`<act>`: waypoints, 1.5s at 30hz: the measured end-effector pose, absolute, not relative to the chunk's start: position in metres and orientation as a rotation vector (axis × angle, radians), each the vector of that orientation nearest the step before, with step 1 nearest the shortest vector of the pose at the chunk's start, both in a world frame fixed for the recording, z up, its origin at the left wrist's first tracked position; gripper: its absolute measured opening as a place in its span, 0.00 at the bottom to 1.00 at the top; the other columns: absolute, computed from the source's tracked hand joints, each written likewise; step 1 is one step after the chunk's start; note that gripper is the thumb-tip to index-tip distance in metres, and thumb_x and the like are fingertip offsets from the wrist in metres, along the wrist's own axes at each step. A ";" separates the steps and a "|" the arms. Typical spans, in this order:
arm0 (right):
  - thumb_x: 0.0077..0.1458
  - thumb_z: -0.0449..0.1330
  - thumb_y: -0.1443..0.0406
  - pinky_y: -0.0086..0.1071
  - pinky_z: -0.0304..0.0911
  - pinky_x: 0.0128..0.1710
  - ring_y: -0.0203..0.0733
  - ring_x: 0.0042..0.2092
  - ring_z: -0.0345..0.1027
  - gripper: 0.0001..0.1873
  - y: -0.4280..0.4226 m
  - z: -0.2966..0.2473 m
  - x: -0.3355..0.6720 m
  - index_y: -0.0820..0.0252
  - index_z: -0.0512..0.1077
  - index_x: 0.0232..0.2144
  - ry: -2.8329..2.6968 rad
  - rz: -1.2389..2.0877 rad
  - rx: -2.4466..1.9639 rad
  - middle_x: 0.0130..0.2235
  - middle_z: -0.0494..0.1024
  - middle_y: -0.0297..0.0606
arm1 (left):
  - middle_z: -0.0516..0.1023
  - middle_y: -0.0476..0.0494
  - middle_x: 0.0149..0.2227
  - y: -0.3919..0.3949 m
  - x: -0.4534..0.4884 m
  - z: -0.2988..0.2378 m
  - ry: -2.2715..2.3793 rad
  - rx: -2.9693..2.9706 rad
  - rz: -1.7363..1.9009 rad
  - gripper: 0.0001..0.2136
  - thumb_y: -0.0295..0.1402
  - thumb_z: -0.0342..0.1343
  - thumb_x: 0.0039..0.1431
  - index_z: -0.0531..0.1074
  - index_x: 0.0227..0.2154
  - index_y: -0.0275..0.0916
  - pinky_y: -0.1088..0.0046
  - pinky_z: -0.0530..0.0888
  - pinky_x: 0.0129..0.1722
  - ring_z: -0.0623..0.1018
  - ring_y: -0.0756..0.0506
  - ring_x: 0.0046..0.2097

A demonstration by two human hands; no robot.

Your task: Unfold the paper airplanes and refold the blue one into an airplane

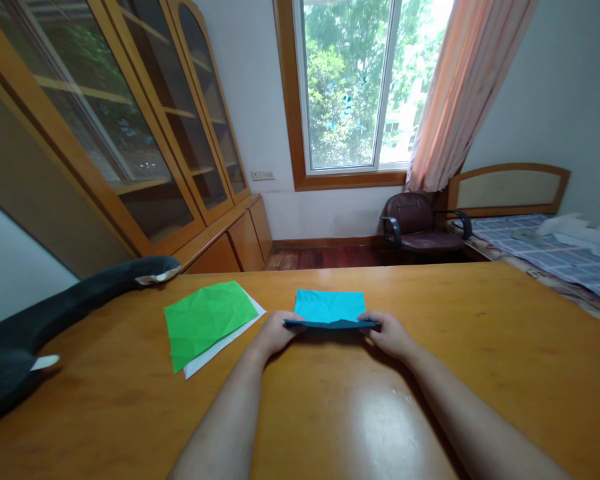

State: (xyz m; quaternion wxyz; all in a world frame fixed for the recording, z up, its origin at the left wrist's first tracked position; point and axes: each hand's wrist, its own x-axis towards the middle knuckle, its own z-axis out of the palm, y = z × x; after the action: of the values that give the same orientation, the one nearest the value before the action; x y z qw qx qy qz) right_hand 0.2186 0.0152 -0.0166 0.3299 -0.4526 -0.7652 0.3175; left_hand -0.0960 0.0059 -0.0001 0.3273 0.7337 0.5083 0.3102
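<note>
A sheet of blue paper (329,307) is held over the middle of the wooden table (480,373), its near part bent along a crosswise line so that a darker edge faces me. My left hand (279,333) pinches the left end of that near edge. At the right end, my right hand (389,335) grips the same edge between thumb and fingers. Both hands rest low, close to the tabletop. Left of my left hand lies a creased green sheet of paper (207,323), with a white sheet (225,344) partly showing beneath it.
A black curved armrest-like object (80,297) juts over the table's left side. Beyond the table stand a glass-door cabinet (180,220), a maroon office chair (414,223) and a bed (570,253). A window (347,87) with a pink curtain (467,87) is in the back wall.
</note>
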 end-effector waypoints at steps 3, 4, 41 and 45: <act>0.53 0.57 0.60 0.39 0.68 0.45 0.47 0.41 0.74 0.14 0.016 -0.014 0.217 0.61 0.78 0.37 -1.935 0.929 -1.106 0.39 0.82 0.40 | 0.83 0.47 0.36 0.005 -0.092 0.003 1.356 1.889 0.781 0.09 0.36 0.58 0.53 0.80 0.33 0.37 0.68 0.74 0.42 0.79 0.42 0.39; 0.53 0.58 0.58 0.40 0.68 0.46 0.48 0.42 0.74 0.15 0.016 -0.013 0.217 0.61 0.78 0.37 -1.907 0.954 -1.091 0.40 0.82 0.41 | 0.83 0.47 0.38 0.005 -0.091 0.004 1.364 1.882 0.788 0.10 0.36 0.58 0.53 0.80 0.34 0.38 0.67 0.74 0.44 0.79 0.42 0.40; 0.61 0.51 0.62 0.36 0.55 0.39 0.49 0.41 0.69 0.15 0.008 0.001 0.189 0.57 0.74 0.45 -2.186 0.053 -1.935 0.39 0.77 0.46 | 0.68 0.32 0.51 -0.011 -0.029 0.013 2.244 2.152 0.244 0.19 0.33 0.46 0.63 0.68 0.55 0.40 0.59 0.70 0.47 0.72 0.36 0.48; 0.61 0.51 0.63 0.36 0.53 0.38 0.48 0.41 0.67 0.13 0.008 0.001 0.188 0.58 0.75 0.40 -2.190 0.027 -1.950 0.37 0.75 0.46 | 0.66 0.31 0.57 -0.009 -0.027 0.009 2.229 2.284 0.286 0.17 0.30 0.44 0.63 0.73 0.50 0.40 0.49 0.64 0.55 0.66 0.32 0.58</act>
State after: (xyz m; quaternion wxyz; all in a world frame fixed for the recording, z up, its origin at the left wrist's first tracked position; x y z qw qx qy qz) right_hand 0.1882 0.0075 0.0008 0.1044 -0.6612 -0.7428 0.0092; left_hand -0.0271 -0.0094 0.0089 -0.0313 0.7124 0.6954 0.0891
